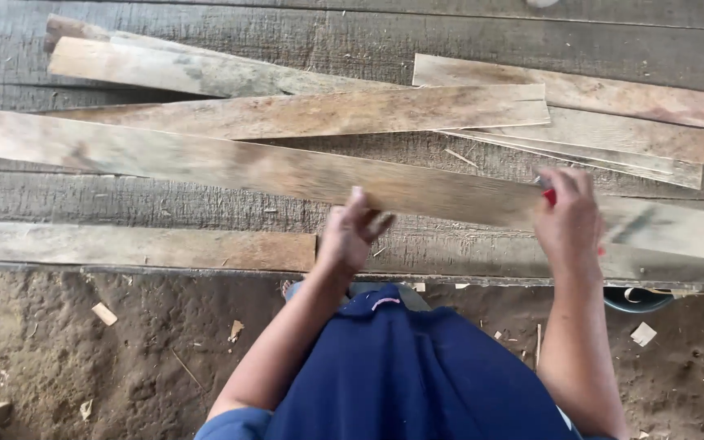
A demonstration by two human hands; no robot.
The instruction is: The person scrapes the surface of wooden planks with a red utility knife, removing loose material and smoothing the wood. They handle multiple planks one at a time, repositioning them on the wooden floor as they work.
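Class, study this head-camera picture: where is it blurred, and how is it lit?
Head view: soft, even daylight, no glare, only faint shadows; the right hand and the long plank near it smear with motion blur, the left hand slightly; the far planks stay sharp.

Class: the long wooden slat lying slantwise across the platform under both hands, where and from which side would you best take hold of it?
Probably at the near long edge of the long slat, about mid-length, coming from the person's side. It is thin, flat and long, so a middle grip would balance it. The left hand already sits near there; the right hand is further along.
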